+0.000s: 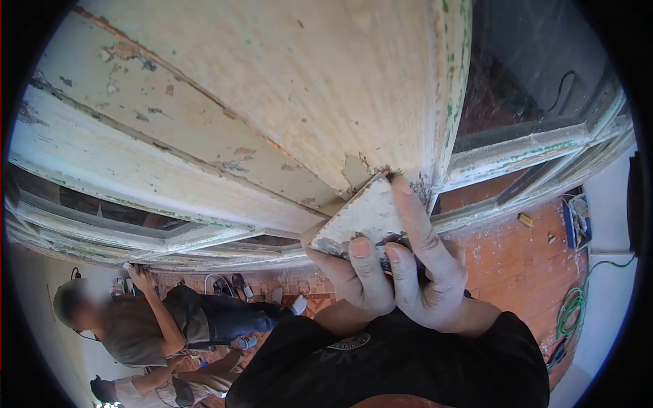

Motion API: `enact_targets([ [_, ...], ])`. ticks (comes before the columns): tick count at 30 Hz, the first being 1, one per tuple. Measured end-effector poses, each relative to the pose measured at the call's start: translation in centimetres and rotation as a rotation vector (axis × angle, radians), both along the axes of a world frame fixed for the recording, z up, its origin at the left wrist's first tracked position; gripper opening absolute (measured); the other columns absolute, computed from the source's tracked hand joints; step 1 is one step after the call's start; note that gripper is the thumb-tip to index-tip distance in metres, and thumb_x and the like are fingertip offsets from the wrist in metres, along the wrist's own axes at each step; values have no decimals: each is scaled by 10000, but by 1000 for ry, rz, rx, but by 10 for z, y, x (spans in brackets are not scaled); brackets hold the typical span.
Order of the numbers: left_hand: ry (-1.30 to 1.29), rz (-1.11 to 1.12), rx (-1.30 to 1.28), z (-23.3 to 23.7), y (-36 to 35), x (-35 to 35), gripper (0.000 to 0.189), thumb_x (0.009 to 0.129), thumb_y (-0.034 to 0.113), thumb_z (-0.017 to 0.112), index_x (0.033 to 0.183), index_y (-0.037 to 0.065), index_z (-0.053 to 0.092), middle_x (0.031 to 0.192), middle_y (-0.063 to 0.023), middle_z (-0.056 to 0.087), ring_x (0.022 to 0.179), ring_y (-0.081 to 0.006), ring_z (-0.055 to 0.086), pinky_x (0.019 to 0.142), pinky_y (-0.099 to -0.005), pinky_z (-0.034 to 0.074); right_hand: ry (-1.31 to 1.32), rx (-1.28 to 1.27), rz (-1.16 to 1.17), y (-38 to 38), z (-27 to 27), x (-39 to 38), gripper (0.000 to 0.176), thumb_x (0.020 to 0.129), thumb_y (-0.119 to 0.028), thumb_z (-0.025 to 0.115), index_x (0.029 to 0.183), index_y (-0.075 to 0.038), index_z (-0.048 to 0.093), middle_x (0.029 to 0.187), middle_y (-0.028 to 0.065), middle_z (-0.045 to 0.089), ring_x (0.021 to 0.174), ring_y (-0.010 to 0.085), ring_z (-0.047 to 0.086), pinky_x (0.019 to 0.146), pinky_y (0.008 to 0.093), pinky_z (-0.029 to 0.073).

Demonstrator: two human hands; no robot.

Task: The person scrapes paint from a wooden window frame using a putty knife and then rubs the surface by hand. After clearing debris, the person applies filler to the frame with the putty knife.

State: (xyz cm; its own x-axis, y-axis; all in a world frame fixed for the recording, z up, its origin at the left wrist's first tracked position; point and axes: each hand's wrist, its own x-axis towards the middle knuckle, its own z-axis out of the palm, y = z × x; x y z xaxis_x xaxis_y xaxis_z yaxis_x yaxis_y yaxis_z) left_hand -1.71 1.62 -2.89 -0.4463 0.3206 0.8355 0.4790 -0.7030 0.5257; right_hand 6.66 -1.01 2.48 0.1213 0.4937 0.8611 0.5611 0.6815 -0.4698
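Both my hands are closed on a flat scraper (pixel 364 216) with a whitish, dust-smeared blade. Its upper corner touches the painted wooden frame (pixel 326 88) beside a chipped, rough patch (pixel 355 170). My left hand (pixel 354 275) grips the blade's lower left side, thumb on its face. My right hand (pixel 432 272) holds the right side, with the index finger stretched along the blade up to that corner. Pale dust coats the fingers. Whatever handle the scraper has is mostly hidden behind my hands.
Glazed windows (pixel 537 75) flank the frame, with flaking green and white paint. To the left, a co-worker (pixel 136 319) reaches up to the lower rail; another person (pixel 143 391) is beyond. A green hose (pixel 573 309), a blue tray (pixel 578 221) and a yellowish block (pixel 524 219) lie on the tiled floor.
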Motion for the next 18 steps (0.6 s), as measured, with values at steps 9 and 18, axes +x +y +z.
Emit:
enact_targets([
  [9, 37, -279, -356, 22, -15, -2, 495, 956, 262, 361, 1191, -173, 323, 1198, -258, 378, 919, -338, 510, 751, -406, 467, -30, -45, -54, -7, 29, -5, 413, 913, -160, 439, 1196, 140, 453, 1175, 264, 537, 1064, 350, 563, 923, 388, 430],
  [18, 443, -7, -187, -14, -10, -23, 472, 957, 288, 331, 1162, -137, 350, 1133, -270, 408, 981, -290, 500, 772, -381, 466, -78, 17, -61, -3, 25, -4, 402, 910, -149, 444, 1187, 143, 455, 1152, 278, 543, 1014, 361, 588, 872, 388, 467],
])
